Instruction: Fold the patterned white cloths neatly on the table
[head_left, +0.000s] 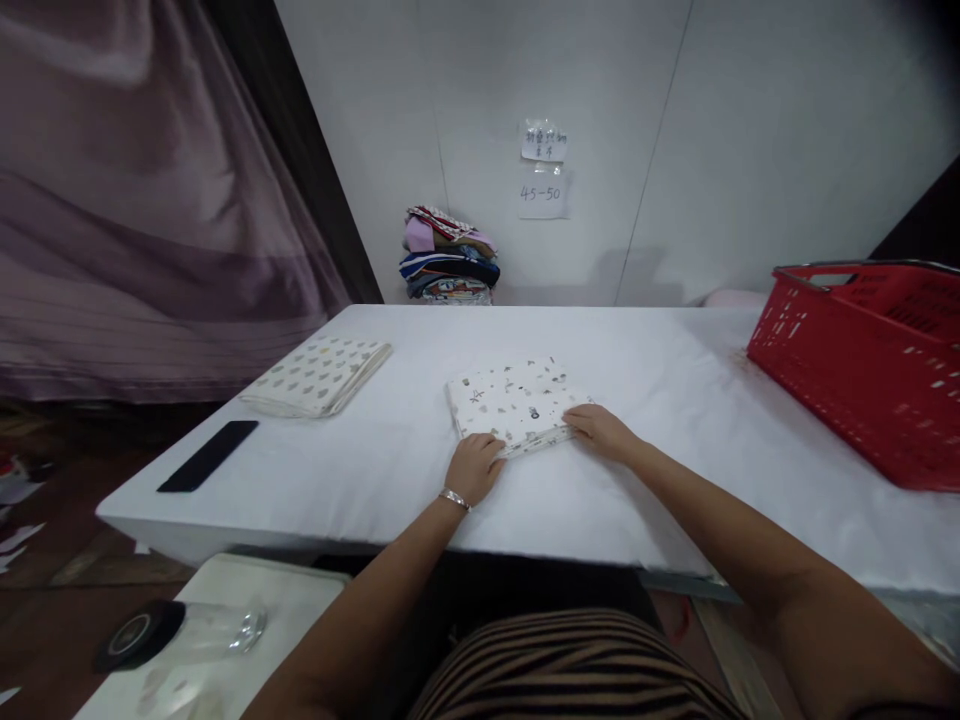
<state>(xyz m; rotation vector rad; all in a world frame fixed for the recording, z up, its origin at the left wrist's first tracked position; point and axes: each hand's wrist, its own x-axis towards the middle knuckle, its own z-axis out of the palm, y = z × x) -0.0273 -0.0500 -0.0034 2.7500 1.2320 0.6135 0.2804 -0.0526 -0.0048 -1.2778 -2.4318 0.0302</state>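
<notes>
A small folded white cloth (514, 400) with little printed figures lies in the middle of the white table (660, 400). My left hand (474, 466), with a bracelet at the wrist, grips the cloth's near left corner. At the near right edge of the cloth my right hand (601, 430) rests with its fingers curled onto the fabric. Both forearms reach in from below.
A second folded patterned cloth (319, 375) lies at the table's left. A black phone (208, 455) sits near the left front edge. A red plastic basket (862, 365) stands at the right. Folded clothes (450, 258) are stacked against the back wall. A clear jar (187, 635) lies on a low surface.
</notes>
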